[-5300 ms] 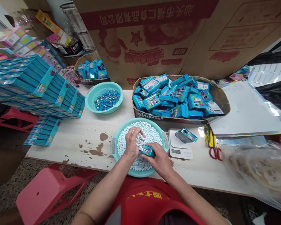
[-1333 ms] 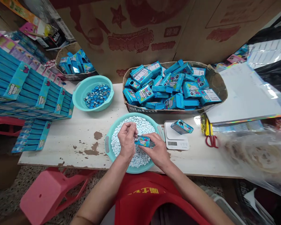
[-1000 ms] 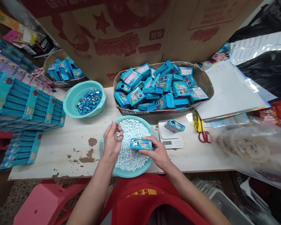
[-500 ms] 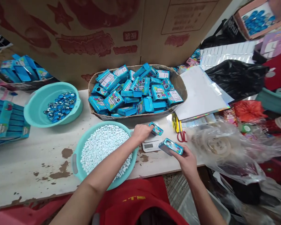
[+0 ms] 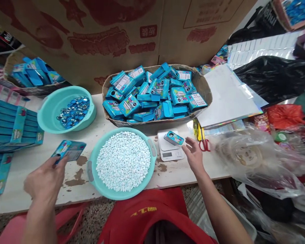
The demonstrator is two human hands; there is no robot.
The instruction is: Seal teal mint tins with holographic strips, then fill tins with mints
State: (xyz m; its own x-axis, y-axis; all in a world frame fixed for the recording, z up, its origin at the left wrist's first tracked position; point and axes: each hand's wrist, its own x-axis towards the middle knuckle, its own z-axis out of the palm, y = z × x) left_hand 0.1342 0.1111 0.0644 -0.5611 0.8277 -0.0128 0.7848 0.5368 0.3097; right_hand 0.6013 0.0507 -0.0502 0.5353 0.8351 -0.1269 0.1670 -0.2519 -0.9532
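My left hand (image 5: 47, 178) is closed on a blue candy box (image 5: 70, 150), held tilted above the table at the left. My right hand (image 5: 195, 156) has its fingers apart, close to a second blue candy box (image 5: 174, 138) that lies on a small white kitchen scale (image 5: 171, 154). Whether a fingertip still touches that box I cannot tell. Between my hands stands a turquoise basin (image 5: 154, 149) full of small pale candies (image 5: 123, 161).
A cut-down carton (image 5: 207, 88) of blue candy boxes stands behind. At the left are a turquoise basin (image 5: 42, 117) of blue-and-silver lids and stacked blue packs (image 5: 5, 125). Scissors (image 5: 204, 145) and plastic bags (image 5: 244, 159) lie at the right.
My left hand has moved from the scale to the far left, carrying a candy box. My right hand has let go of its candy box, which now lies on the scale.
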